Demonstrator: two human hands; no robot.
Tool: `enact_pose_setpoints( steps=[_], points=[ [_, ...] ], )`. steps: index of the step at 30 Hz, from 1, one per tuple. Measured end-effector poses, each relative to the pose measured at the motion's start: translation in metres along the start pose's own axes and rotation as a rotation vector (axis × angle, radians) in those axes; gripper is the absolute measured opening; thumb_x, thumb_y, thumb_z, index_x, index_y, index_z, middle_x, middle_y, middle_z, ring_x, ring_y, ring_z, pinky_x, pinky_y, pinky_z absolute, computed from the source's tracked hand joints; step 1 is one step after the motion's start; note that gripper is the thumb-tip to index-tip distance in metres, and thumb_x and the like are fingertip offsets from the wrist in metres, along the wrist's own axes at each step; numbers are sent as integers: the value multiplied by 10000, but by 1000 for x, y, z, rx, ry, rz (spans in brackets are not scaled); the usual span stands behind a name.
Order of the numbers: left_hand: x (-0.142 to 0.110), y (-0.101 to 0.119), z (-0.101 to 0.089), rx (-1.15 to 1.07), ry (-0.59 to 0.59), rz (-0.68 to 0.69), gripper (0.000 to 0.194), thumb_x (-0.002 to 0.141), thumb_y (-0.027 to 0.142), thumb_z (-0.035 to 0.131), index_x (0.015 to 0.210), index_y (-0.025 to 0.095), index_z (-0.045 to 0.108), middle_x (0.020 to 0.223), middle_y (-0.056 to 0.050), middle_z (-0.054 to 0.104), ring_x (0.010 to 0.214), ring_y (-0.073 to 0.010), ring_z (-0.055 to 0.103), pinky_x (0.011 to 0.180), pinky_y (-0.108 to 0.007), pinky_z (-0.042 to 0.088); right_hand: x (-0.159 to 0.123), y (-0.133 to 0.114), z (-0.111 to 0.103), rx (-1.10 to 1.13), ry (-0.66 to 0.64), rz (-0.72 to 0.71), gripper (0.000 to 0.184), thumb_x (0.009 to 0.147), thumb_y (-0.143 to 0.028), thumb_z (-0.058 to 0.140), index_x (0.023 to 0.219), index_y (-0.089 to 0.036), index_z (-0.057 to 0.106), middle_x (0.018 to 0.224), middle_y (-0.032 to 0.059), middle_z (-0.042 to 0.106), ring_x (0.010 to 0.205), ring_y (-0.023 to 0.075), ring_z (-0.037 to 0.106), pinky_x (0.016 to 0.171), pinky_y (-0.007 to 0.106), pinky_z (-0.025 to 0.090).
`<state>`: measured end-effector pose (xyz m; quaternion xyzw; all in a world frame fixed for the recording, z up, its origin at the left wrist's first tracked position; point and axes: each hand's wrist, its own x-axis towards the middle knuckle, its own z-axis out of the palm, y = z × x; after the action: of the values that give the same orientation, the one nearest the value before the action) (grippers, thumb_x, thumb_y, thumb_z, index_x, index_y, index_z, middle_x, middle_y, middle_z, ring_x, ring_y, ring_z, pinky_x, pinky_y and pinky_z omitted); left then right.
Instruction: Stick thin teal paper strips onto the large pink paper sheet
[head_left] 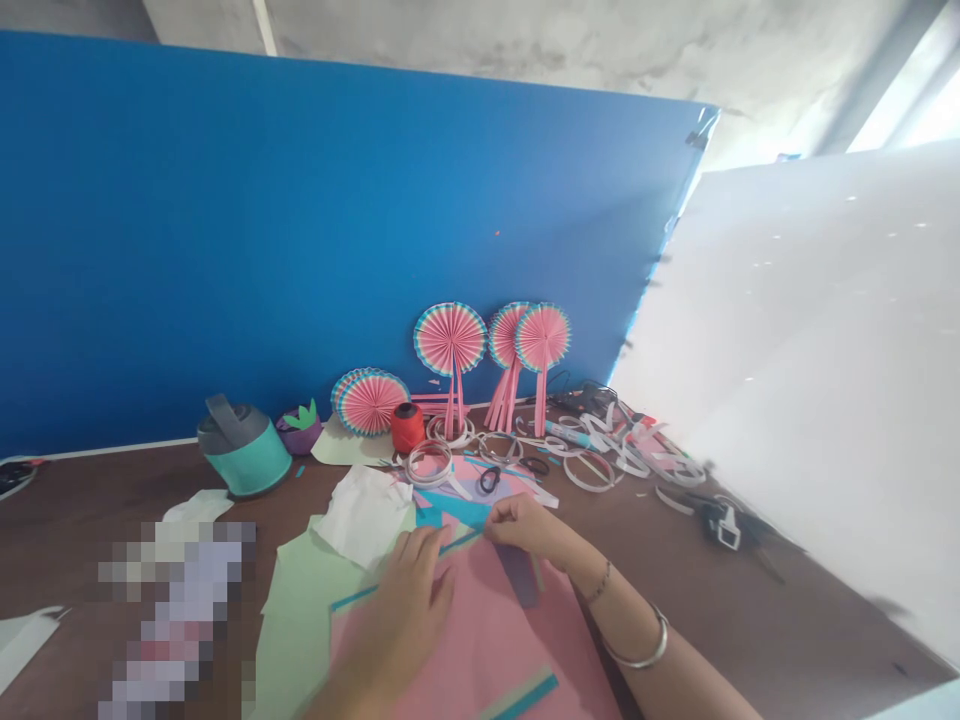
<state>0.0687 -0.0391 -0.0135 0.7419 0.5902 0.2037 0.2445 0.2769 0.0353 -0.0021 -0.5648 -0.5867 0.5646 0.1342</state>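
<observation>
"Checking the head view, my only one, where do you have the hands?"

"Both over the pink paper (480, 630), at the lower middle of the brown table (675, 620). My left hand (409, 590) is fairly wide, fingers forward and thumb apart, and lies across the left part of the sheet."

"And the right?"

"My right hand (525, 525) is narrow, fingers curled toward the thumb near the sheet's blue edging. I can't tell whether they pinch it."

"What's close by?"

"Left of the paper, green sheets (296, 610) with crumpled white paper (364, 515) on their upper part. Just beyond my right fingertips, small dark-handled scissors (490, 480), with white rings (429, 464) a little farther left."

"Farther back?"

"A red spool (408, 430) beside a pleated pink disc (375, 404). Three round pink fans (451, 340) with hanging strips stand upright before the blue panel (300, 220). Left of those, a purple pot (300, 436) with green leaves, then a teal container (251, 462) with a grey top. Curled white strips (630, 455) lie tangled on the right."
</observation>
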Motion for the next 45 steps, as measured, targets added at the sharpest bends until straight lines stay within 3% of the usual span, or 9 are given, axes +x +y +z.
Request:
enact_pose_setpoints(
  steps=[4,7,11,14,27,32,38,45],
  points=[
    [10,-7,2,-106,88,-21,352,906,365,418,1213,268,560,1199,-39,563,1140,-200,466,984,-396,416,-10,-15,1,-26,-9,-99,221,668,-250,528,745,-74,637,696,17,548,607,29,417,553,118,326],
    [15,-7,1,-171,42,-45,325,884,381,472,1162,276,602,1081,-32,618,1044,-189,519,940,-371,399,-14,-19,0,-46,-27,-148,220,687,-259,532,746,-74,635,691,16,555,592,24,407,543,116,318],
    [18,2,-4,-172,-14,-104,190,874,341,495,888,265,668,899,14,635,937,-166,537,940,-371,328,-11,-14,-3,-53,-19,-186,205,695,-251,543,740,-70,629,672,14,552,587,24,422,537,113,323],
    [18,6,-6,-144,-5,-117,214,883,321,478,767,229,633,831,30,619,899,-150,522,946,-374,287,-9,-9,-6,-47,-26,-192,217,711,-268,544,754,-75,636,686,17,566,597,30,448,540,112,339],
    [13,11,-11,-93,22,-66,150,862,244,503,763,221,612,829,40,606,888,-125,506,941,-370,236,-15,-19,-3,-24,-45,-195,201,694,-246,562,744,-65,634,673,23,561,587,28,447,540,109,347],
    [12,11,-9,-89,32,-37,144,862,256,513,765,221,614,834,34,610,892,-130,510,930,-368,239,-21,-29,1,-127,4,-165,268,662,-315,658,792,-81,666,536,-23,422,498,9,320,456,112,228],
    [12,12,-10,-84,33,-16,126,860,248,533,773,230,623,826,40,616,904,-134,516,941,-369,244,-21,-26,5,-190,20,-229,191,705,-250,570,690,-71,635,497,-25,367,487,2,279,458,108,212],
    [11,8,-9,-64,79,32,152,854,238,513,766,219,634,817,6,627,882,-143,522,916,-359,290,-14,-16,1,-108,-66,-144,244,702,-270,499,737,-66,627,575,9,489,489,31,407,464,115,327]
  ],
)
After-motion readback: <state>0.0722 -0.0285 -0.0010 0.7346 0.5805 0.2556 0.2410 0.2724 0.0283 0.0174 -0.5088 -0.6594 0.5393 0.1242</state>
